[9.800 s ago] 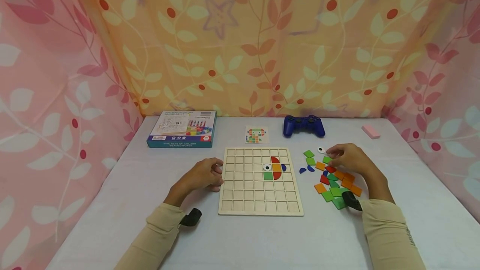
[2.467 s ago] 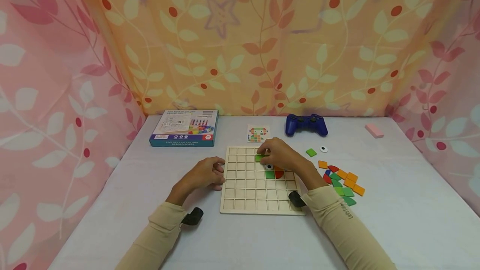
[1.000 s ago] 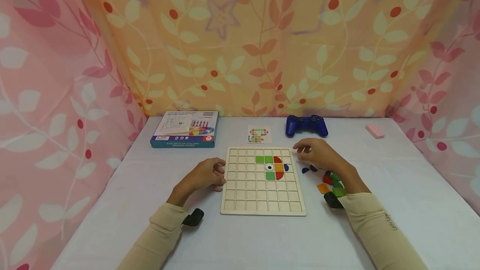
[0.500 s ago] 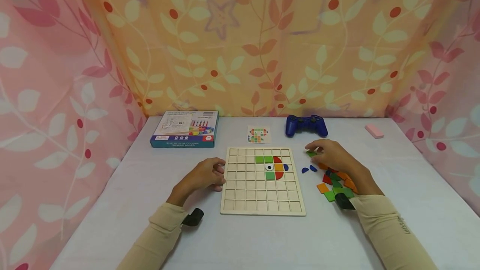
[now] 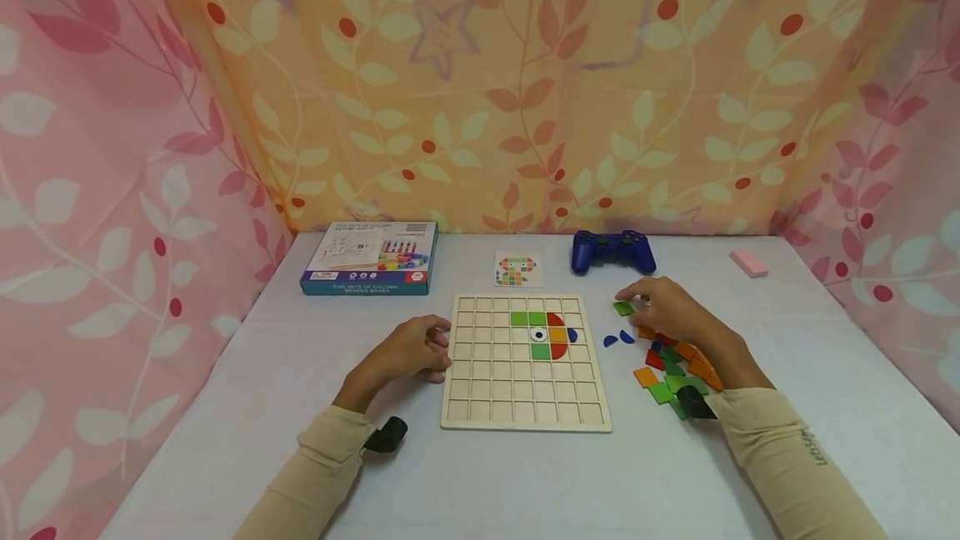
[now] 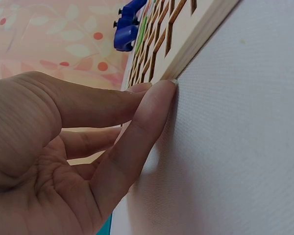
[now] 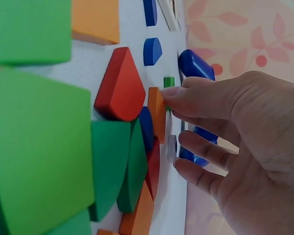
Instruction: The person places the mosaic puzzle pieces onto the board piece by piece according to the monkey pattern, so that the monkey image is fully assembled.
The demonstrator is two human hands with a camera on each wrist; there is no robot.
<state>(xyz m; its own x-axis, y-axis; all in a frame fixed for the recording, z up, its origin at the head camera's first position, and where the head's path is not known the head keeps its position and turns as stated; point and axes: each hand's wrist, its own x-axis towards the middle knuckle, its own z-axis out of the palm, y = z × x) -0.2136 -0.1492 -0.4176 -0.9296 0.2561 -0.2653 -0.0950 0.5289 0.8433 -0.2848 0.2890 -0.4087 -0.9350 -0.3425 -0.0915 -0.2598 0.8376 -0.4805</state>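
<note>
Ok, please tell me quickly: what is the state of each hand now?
Left hand: touching the left edge of the wooden board; whether it grips cannot be told.
Right hand: closed, pinching a green tile.

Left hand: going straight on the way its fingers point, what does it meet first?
The pale wooden square grid board, at its left edge. The left hand is right up at that edge and seems to touch it, though exact contact is hard to judge.
</note>
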